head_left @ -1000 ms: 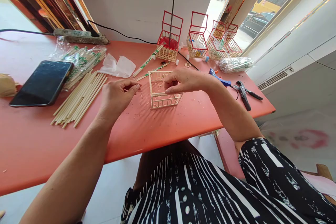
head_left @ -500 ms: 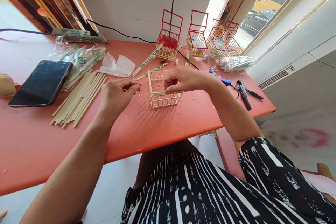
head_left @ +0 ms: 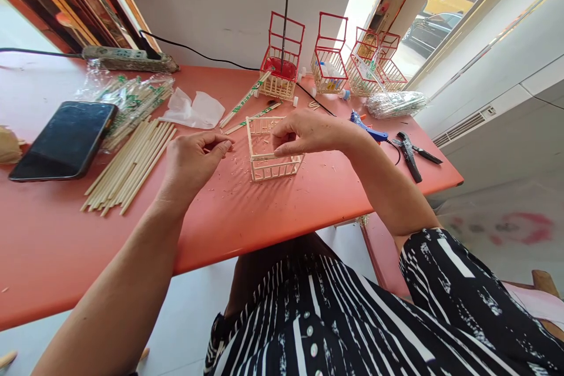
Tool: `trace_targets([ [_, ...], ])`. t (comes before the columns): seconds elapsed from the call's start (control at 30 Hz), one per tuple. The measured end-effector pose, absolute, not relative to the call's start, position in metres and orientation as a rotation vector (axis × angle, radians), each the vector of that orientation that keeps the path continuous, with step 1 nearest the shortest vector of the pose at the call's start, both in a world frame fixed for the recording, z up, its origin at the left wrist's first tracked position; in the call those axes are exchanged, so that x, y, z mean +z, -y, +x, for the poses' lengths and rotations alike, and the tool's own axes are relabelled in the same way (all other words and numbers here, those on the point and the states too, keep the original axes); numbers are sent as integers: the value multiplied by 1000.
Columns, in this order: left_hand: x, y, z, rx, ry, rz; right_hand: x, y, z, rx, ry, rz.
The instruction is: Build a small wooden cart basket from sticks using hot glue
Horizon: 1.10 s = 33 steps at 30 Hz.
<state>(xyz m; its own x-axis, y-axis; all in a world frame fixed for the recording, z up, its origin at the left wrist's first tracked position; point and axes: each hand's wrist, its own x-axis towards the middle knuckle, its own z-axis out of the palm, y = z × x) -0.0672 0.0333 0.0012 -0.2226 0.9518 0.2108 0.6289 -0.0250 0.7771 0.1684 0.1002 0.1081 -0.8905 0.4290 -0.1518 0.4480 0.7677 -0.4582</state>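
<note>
A small open basket frame (head_left: pixel 277 173) of thin wooden sticks stands on the orange table in front of me. My right hand (head_left: pixel 302 132) reaches over it from the right, thumb and fingers closed at its near upper rail, hiding part of the far side. Just left of the frame, my left hand (head_left: pixel 196 160) hovers with thumb and forefinger pinched together; whatever is between them is too small to make out. Wood shavings lie around the frame. A bundle of loose chopsticks (head_left: pixel 127 167) rests left of my left hand.
A phone (head_left: pixel 66 138), wrapped chopsticks (head_left: pixel 134 100) and a power strip (head_left: pixel 126 59) occupy the left. Red-topped stick baskets (head_left: pixel 277 85) line the wall. To the right lie a blue glue gun (head_left: pixel 368 128) with a cord and black-handled cutters (head_left: pixel 409 155). The table's front edge (head_left: pixel 273 241) is near my body.
The view has shifted very slightly. Both hands keep nearly the same pose and place by the basket frame.
</note>
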Motion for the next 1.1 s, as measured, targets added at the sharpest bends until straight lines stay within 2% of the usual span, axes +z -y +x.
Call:
trace_targets([
  [1.1, -7, -36, -72, 1168, -1851, 1680, 114, -92, 166, -698, -2894, 797],
])
